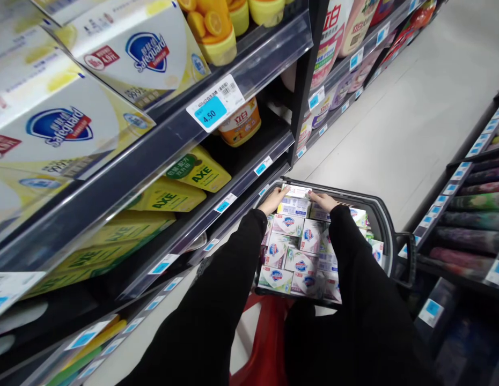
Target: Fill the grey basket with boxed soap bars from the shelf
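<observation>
A black-rimmed basket (388, 225) stands low in front of me, packed with white Safeguard soap boxes (287, 225). At its far left edge, one soap box (296, 191) lies between my hands. My left hand (273, 201) grips its left end, with the thumb on top. My right hand (324, 202) has its fingers on the right end of the same box. Other soap boxes lie just below and beside both hands. The undersides of the fingers are hidden.
On the left, shelves (269, 45) carry larger Safeguard cartons (156, 53) and yellow AXE bottles (201, 171). A red stool-like object (265, 338) is below the basket. Another rack (475, 214) borders the right side. Pale floor (394, 102) runs between them.
</observation>
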Demonstrator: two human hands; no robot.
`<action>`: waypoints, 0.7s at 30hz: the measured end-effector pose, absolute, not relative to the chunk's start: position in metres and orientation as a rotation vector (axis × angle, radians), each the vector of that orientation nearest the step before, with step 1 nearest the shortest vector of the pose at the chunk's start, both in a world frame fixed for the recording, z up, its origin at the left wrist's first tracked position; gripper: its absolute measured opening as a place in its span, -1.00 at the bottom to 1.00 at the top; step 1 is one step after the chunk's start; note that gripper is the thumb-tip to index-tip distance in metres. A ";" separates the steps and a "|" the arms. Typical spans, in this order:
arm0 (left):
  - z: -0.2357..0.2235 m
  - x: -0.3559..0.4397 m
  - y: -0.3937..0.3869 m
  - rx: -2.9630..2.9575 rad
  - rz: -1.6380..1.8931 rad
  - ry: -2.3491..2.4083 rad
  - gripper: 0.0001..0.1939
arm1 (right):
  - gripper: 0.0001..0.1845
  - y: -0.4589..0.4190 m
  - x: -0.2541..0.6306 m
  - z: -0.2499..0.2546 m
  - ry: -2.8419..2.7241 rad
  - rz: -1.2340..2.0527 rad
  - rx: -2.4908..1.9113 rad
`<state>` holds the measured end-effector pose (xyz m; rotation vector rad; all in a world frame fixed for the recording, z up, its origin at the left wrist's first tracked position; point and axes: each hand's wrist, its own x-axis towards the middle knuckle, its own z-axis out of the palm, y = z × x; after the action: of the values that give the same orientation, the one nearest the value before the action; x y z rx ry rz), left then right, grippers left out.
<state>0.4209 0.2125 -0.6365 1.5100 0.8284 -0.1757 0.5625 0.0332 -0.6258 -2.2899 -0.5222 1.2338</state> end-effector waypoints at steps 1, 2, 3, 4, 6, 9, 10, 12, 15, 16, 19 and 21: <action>-0.637 0.421 0.213 1.503 -0.179 0.831 -0.40 | -0.36 0.028 0.565 -0.626 -0.511 1.231 -2.286; -0.637 0.421 0.213 1.496 -0.181 0.830 -0.41 | -0.43 0.024 0.567 -0.626 -0.514 1.227 -2.280; -0.636 0.421 0.214 1.494 -0.189 0.829 -0.41 | -0.51 0.021 0.568 -0.626 -0.537 1.224 -2.277; -0.635 0.421 0.215 1.499 -0.202 0.827 -0.41 | -0.57 0.020 0.568 -0.625 -0.581 1.225 -2.283; -0.631 0.421 0.218 1.541 -0.231 0.827 -0.39 | -0.58 0.021 0.565 -0.622 -0.705 1.232 -2.355; -0.629 0.421 0.219 1.620 -0.234 0.837 -0.38 | -0.50 0.029 0.557 -0.615 -0.852 1.205 -2.533; -0.630 0.421 0.219 1.623 -0.217 0.833 -0.38 | -0.49 0.031 0.554 -0.612 -0.882 1.194 -2.563; -0.632 0.420 0.218 1.579 -0.170 0.815 -0.39 | -0.49 0.034 0.549 -0.608 -0.915 1.188 -2.588; -0.637 0.418 0.215 1.456 -0.121 0.771 -0.38 | -0.51 0.035 0.545 -0.605 -0.932 1.179 -2.617; -0.639 0.418 0.214 1.421 -0.116 0.754 -0.37 | -0.52 0.035 0.544 -0.605 -0.934 1.175 -2.624; -0.642 0.419 0.212 1.396 -0.108 0.751 -0.36 | -0.54 0.034 0.542 -0.605 -0.931 1.146 -2.631; -0.643 0.421 0.211 1.457 -0.091 0.806 -0.37 | -0.55 0.035 0.540 -0.604 -0.909 1.123 -2.638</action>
<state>0.4208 0.2111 -0.6427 1.4573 0.8058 -0.0912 0.5396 0.0346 -0.6041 -2.6380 -0.9091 1.1234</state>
